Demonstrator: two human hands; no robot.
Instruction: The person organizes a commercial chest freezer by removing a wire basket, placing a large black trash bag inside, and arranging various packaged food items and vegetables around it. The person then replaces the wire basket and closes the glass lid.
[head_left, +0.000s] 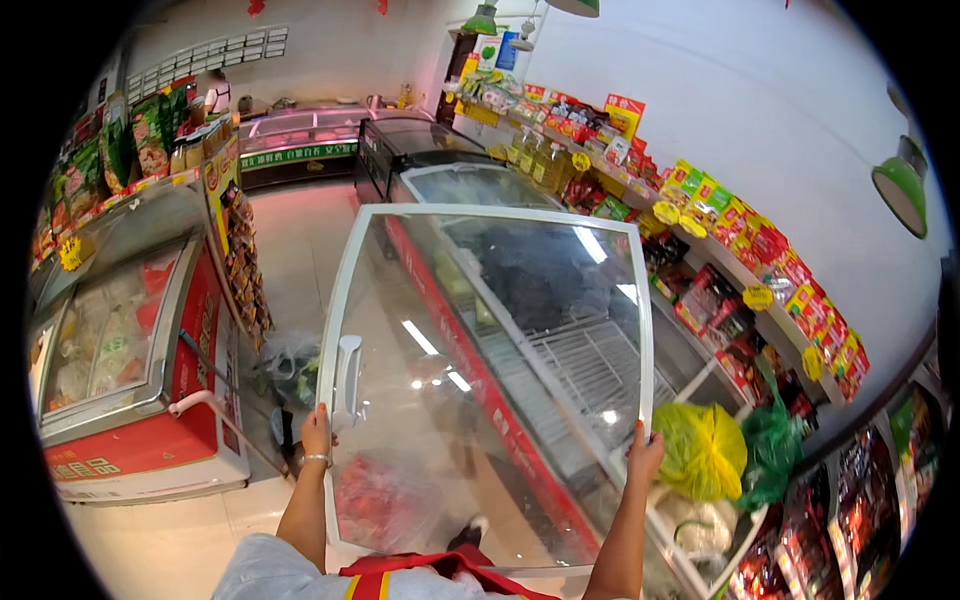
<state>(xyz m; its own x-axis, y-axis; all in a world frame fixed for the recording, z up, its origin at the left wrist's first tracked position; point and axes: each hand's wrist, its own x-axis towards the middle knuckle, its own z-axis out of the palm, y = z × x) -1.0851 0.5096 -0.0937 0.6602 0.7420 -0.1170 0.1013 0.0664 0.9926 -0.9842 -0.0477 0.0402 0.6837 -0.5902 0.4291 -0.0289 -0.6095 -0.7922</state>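
Note:
Between my hands is a framed glass freezer lid (420, 300), tilted in front of me, with a white plastic handle (347, 379) near its left side. My left hand (318, 435) grips the frame's lower left edge; my right hand (645, 452) grips the right edge at about the same height. Through the clear pane shows a red-sided chest freezer (480, 382) with wire racks (585, 360) inside. A clear bag of red items (375, 499) on the floor is also seen through the glass, as is the tip of a dark shoe (470, 534).
At the left stands another red chest freezer (195, 360), with a pink-ended stick (202, 397) against it. Yellow (694, 450) and green (772, 450) plastic bags lie right of my right hand. Shelves of packaged food (720, 217) line the right wall. A person (218, 94) stands far back.

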